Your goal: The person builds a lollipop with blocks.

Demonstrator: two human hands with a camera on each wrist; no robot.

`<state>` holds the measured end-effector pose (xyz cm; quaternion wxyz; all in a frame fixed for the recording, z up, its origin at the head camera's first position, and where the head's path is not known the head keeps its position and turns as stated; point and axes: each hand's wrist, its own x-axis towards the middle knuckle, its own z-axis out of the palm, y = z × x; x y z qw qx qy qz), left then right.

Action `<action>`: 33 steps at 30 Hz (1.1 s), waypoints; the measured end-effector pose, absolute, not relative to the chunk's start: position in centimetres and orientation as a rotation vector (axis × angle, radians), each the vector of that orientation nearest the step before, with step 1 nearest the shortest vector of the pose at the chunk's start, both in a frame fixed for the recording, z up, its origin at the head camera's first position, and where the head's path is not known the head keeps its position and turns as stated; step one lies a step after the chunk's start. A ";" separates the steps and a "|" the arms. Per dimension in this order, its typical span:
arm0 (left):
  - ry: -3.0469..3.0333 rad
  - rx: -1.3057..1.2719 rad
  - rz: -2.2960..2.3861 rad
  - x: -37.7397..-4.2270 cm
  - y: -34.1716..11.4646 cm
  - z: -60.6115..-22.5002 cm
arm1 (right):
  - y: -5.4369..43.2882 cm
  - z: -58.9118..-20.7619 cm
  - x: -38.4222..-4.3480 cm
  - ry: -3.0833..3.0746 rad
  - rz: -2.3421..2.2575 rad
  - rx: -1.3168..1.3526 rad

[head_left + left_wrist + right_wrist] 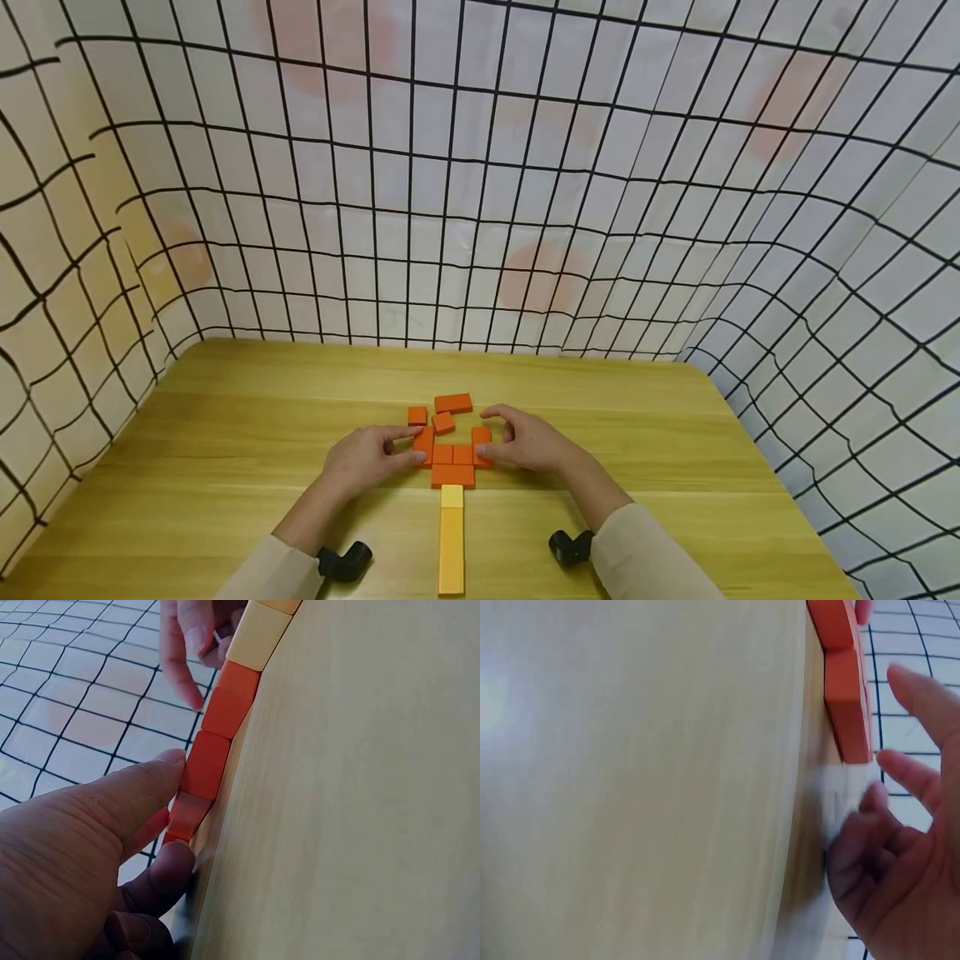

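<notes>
— Logging hands first. L hand (pixel 363 458)?
— Thumb + index pinching L orange blk (pixel 427 445), 1 digit twd. each end; other fingers curled in.
— R hand (pixel 529 442)?
— Thumb & index spread, not gripping. Index just beside far end of R orange blk (pixel 482 435), thumb over its near part; thumb contact: can't tell.
— Blk positions?
— Mid-table, betw. hands. L + R blks flank 2 sm. orange blks (pixel 443 454), side by side. Orange crosspiece (pixel 452 477) on near side of those, then pale yellow blk (pixel 452 496) and long yellow blk (pixel 452 550), in line twd. person.
— Far side of grp?
— Orange sq. (pixel 417 416) near L blk; tilted orange blk (pixel 443 423); orange bar (pixel 453 403) beyond, sl. askew.
— Surroundings?
— Wood-grain table (pixel 225 433), black-grid cloth (pixel 450 208) behind + both sides. Beige sleeves (pixel 273 575); black mount (pixel 347 562) at L wrist, similar at R.
</notes>
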<state>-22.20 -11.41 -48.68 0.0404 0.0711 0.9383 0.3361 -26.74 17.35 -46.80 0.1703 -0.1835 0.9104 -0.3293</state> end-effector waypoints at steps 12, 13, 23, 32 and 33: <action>2.870 0.211 1.027 -22.2 -11.5 -48.5 | 14.7 -46.0 -26.9 2.776 -0.785 -0.585; 2.869 0.211 1.029 -22.1 -11.5 -48.5 | 14.4 -45.9 -26.9 2.783 -0.779 -0.587; 2.860 0.212 1.037 -22.4 -11.5 -48.7 | 12.4 -46.5 -27.5 2.855 -0.753 -0.552; 2.867 0.221 1.046 -22.4 -11.5 -48.7 | 11.4 -46.5 -28.0 2.889 -0.753 -0.509; 2.866 0.221 1.047 -22.3 -11.5 -48.7 | 11.2 -46.4 -28.1 2.887 -0.762 -0.509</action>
